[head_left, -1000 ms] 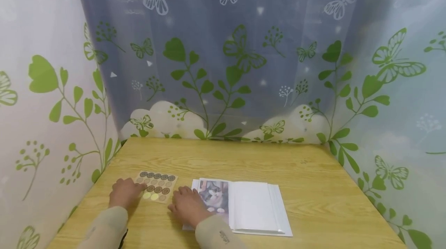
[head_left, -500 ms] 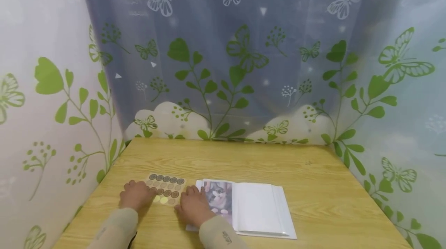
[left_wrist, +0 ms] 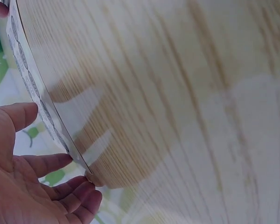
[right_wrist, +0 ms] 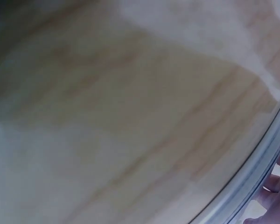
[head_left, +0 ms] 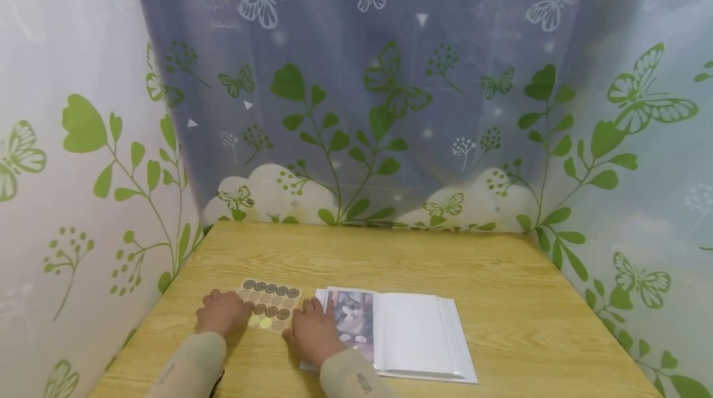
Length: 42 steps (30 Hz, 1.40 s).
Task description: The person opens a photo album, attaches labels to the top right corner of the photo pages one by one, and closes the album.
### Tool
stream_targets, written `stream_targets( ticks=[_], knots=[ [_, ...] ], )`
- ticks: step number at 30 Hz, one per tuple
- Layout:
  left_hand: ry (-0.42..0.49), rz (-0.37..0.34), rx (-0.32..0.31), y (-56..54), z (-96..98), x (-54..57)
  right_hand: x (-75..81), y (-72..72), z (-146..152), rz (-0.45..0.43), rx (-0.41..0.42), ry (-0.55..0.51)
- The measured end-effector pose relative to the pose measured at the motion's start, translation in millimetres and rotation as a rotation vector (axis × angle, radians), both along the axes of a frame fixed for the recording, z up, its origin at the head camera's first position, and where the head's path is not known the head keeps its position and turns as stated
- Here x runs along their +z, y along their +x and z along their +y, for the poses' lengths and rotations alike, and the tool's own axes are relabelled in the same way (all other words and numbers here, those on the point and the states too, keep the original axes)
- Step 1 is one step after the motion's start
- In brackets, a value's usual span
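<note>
A tan sheet of round stickers [head_left: 266, 296] lies flat on the wooden table, with dark and pale rows and a couple of yellow circles near its front edge. My left hand [head_left: 223, 313] is at the sheet's left edge, fingertips touching it. In the left wrist view the left hand [left_wrist: 42, 172] has its thumb apart from the fingers, which bend loosely at the sheet's edge. Just right of the sheet, my right hand [head_left: 314, 331] rests over the left side of an open white photo album [head_left: 409, 333]. A cat photo [head_left: 356, 316] shows on the album's left page.
The wooden table [head_left: 529, 311] extends behind and to the right of the album. A patterned curtain [head_left: 356, 107] with leaves and butterflies hangs along the table's back edge and both sides.
The sticker sheet has slid a little right with my left hand, narrowing its gap to the album. The head view has also shifted slightly. My right hand stays at the album.
</note>
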<state>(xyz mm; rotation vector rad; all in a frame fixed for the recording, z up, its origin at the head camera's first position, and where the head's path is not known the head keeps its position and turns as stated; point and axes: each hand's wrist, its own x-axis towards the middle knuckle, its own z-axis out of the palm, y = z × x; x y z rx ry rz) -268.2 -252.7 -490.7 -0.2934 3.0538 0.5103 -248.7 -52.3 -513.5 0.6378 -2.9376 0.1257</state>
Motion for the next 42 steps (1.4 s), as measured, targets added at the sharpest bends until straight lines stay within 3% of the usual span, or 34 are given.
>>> stream_targets(
  ticks=[9,17,26,34,38,42],
  knots=[
    [-0.004,-0.025,0.033,-1.2,3.1,-0.1,0.0,-1.1,-1.1,-0.008,0.004,0.020],
    [0.019,-0.048,-0.019,0.9,5.3,3.6,3.4,-3.8,-1.6,-0.051,-0.005,0.057],
    [0.021,-0.040,0.027,-3.0,-2.0,-4.0,1.2,-4.5,-0.5,-0.051,0.015,0.076],
    [0.000,-0.020,-0.007,0.6,-0.9,-3.1,8.7,0.7,1.0,-0.056,0.039,0.086],
    [0.053,-0.022,-0.050,0.5,3.0,-0.5,11.1,1.7,1.8,-0.057,0.043,0.093],
    [0.182,-0.014,-0.066,-0.9,5.7,1.4,9.4,1.1,2.8,-0.070,0.052,0.066]
  ],
)
